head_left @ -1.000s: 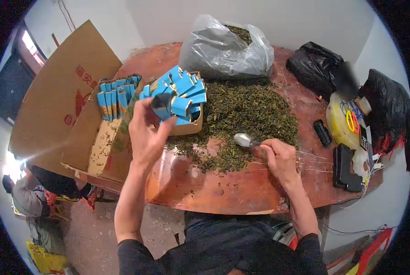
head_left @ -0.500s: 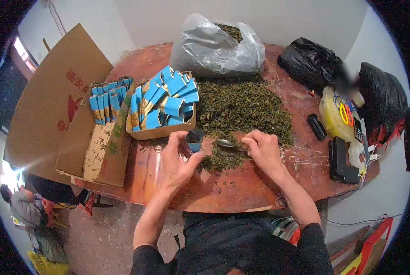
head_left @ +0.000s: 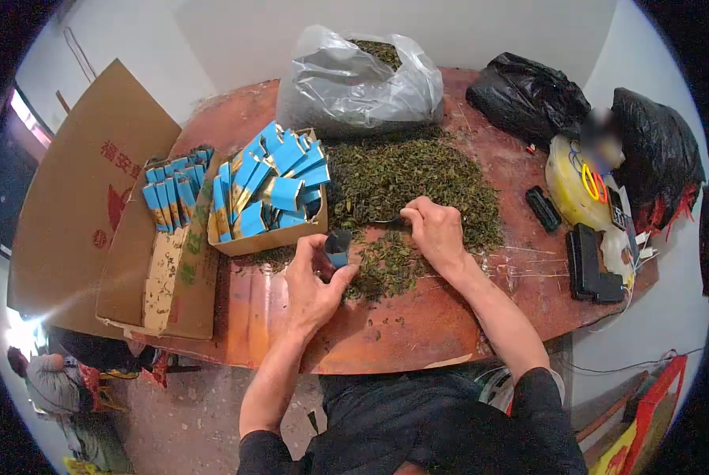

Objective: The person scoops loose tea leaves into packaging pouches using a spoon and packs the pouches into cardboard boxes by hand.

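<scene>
My left hand (head_left: 316,283) is closed round a small blue packet (head_left: 338,247), held upright with its dark mouth facing up. Pinched in my right hand (head_left: 437,234) is a spoon (head_left: 387,222), whose bowl dips into the edge of the heap of dried tea leaves (head_left: 418,178). A smaller patch of loose leaves (head_left: 386,267) lies between my two hands. Just left of the heap, a small carton (head_left: 271,238) holds many blue and gold packets (head_left: 279,178).
A long cardboard box (head_left: 192,285) with several upright packets stands at the left. Behind the heap sits a clear plastic bag (head_left: 354,95) of leaves. Black bags (head_left: 528,99), a yellowish round container (head_left: 568,186) and black devices (head_left: 588,265) occupy the right side.
The spoon has gone from beside the packet, over the small leaf patch, to the heap's edge farther back. My left hand still holds the packet. The camera view has shifted slightly.
</scene>
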`<state>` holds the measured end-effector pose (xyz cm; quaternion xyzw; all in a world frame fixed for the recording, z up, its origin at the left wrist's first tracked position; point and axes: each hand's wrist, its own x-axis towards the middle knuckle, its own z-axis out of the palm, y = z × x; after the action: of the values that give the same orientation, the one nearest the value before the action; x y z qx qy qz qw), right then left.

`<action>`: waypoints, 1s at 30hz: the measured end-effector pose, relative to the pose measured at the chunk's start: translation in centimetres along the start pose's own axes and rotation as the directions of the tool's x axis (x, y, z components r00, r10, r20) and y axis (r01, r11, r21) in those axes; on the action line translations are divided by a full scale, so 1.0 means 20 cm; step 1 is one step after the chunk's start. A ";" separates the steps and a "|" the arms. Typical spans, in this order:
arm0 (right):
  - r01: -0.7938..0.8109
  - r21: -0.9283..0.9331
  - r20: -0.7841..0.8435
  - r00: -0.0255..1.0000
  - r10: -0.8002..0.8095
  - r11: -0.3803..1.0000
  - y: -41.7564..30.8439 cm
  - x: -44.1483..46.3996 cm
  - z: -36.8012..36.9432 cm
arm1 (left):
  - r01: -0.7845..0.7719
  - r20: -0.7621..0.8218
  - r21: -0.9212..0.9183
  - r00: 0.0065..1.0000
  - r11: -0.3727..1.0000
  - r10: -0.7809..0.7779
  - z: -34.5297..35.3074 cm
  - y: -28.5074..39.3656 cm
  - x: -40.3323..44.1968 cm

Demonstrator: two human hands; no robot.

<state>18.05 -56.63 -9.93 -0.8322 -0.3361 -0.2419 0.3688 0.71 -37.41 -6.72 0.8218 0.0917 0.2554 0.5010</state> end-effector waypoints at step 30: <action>0.200 -0.038 -0.025 0.979 -0.201 0.979 0.02 -0.03 -0.01 | 0.018 0.003 -0.009 1.000 1.000 -0.018 0.04 -0.14 -0.03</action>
<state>17.82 -57.24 -10.40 -0.7968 -0.4085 -0.2956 0.3328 0.92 -36.99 -9.75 0.8191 0.0971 0.2503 0.5070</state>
